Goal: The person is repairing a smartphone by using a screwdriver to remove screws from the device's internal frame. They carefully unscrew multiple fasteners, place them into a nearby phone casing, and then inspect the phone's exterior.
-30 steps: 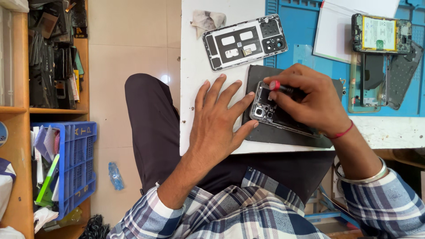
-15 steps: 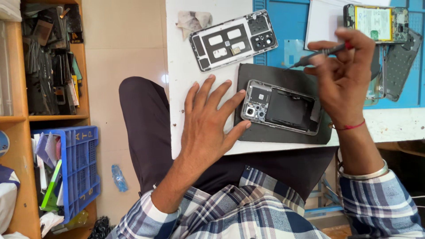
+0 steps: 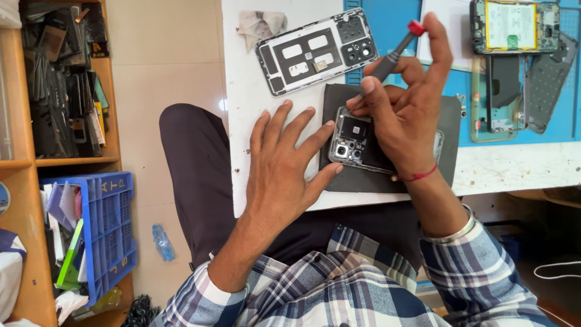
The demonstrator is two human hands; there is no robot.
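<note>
Opened phone (image 3: 354, 140) lies near the table edge (image 3: 387, 200), left hand (image 3: 284, 166) spread flat steadying it, right-hand fingers (image 3: 402, 72) pinching a screwdriver (image 3: 396, 51).

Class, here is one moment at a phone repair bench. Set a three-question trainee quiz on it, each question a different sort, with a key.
1. True or false: the right hand holds a screwdriver with a red cap.
2. Where does the left hand rest? A) in the blue crate B) flat on the white table, fingers touching the opened phone C) on the separate back cover
3. Fill in: the opened phone lies on a dark ____.

Key: 1 true; 2 B; 3 mat.
</note>
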